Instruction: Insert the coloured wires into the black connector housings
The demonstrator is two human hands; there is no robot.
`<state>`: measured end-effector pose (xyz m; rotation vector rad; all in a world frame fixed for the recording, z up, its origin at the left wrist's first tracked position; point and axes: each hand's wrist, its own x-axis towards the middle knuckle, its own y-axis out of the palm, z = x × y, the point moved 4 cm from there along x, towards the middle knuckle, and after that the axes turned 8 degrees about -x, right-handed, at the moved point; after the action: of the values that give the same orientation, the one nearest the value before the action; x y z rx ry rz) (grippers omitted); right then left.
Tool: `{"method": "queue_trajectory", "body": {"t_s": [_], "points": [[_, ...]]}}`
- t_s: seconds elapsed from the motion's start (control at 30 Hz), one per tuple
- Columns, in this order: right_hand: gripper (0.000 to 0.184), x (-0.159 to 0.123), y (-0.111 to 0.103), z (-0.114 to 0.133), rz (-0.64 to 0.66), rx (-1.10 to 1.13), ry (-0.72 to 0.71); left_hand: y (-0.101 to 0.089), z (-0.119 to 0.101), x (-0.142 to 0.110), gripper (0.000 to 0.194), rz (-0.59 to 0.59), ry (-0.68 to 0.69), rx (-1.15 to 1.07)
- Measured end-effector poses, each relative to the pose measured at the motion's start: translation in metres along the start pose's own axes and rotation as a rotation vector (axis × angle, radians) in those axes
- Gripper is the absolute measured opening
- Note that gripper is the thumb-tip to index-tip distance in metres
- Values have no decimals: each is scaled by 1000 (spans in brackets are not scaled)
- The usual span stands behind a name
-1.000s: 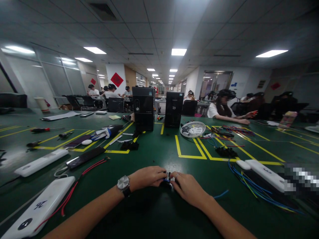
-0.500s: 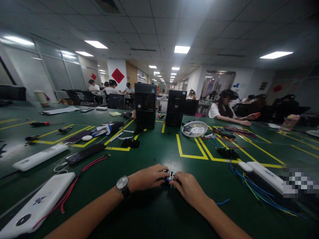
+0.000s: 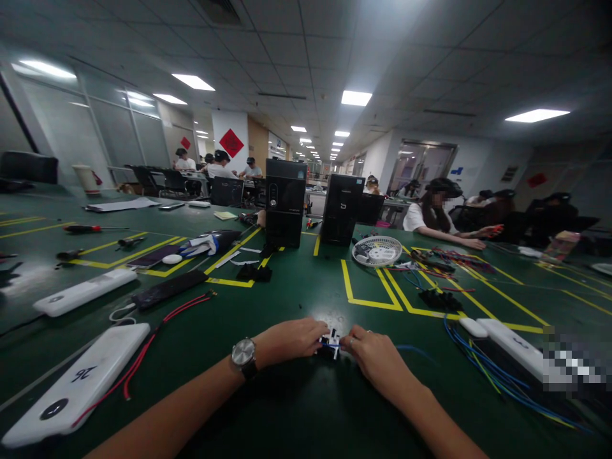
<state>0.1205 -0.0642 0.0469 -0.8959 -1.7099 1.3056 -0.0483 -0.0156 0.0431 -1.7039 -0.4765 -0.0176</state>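
Note:
Low over the table in front of me, my left hand (image 3: 297,338) has its fingers closed on the left side of a small black-and-white part (image 3: 333,352). The part's exact kind is too small to make out. From the other side, my right hand (image 3: 371,354) pinches a blue wire (image 3: 414,349). One end of the wire lies across the part, and the rest comes out behind my right hand to the right. A watch (image 3: 243,354) is on my left wrist.
Left lie a white case marked 26 (image 3: 90,376), red wires (image 3: 143,347), and a screwdriver (image 3: 90,228). Two black computer towers (image 3: 285,204) stand ahead. A white basket (image 3: 377,250) sits near tangled wires. Blue wires (image 3: 497,370) lie right. A co-worker (image 3: 433,213) sits across.
The view has shifted slightly. My right hand has drawn a little away from the part, showing more of it and the blue wire between my hands. My left hand stays on the part.

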Motion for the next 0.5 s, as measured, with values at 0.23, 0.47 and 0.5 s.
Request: {"method": "queue_trajectory", "body": {"t_s": [0.23, 0.47, 0.5], "points": [[26, -1, 3, 6, -12, -7, 7, -2, 8, -9, 28, -63, -30, -208], [28, 0, 4, 7, -31, 244, 50, -6, 12, -9, 29, -110, -57, -392], [31, 0, 3, 8, -34, 251, 46, -6, 13, -9, 29, -110, -57, -400]]}}
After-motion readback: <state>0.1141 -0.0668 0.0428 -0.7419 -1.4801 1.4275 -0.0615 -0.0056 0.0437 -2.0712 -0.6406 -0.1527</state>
